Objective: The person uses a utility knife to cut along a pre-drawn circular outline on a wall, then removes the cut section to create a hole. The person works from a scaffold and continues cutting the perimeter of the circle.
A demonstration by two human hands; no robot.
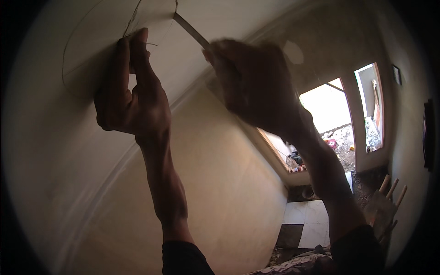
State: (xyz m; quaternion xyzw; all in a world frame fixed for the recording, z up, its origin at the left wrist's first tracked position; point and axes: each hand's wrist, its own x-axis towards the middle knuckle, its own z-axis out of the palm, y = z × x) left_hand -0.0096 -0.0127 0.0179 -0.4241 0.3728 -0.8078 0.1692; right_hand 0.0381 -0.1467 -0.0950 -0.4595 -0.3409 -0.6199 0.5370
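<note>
In the head view, the step in hand looks like work on a thin wire at the ceiling (pixel 215 20): the left hand (pixel 137 107) appears to steady the wire while the right hand (pixel 254 82) brings a narrow flat tool (pixel 192 31) up to the surface. Whether the tool is scraping, prying or cutting, I cannot tell. The next move probably calls for a firm hold on the wire and a controlled stroke of the tool, with its tip kept off the left fingers; a slip could nick them or mark the ceiling. The dark twisted wire (pixel 133 18) slants down from the upper edge, and its lower end meets the raised left fingertips, which seem to be pinching it, though the dim light hides the exact contact. A short loose strand (pixel 152 44) sticks out just beside those fingertips, toward the tool. The right fingers are curled tightly around the near end of the tool, so that its bare length points up and to the left; its far tip is at the ceiling, near the left fingertips but apart from them, beside another dark strand (pixel 177 5) at the upper edge. Farther left, a thin curved line (pixel 63 66) bows across the ceiling, either wire or a drawn mark, with neither hand touching it.
</note>
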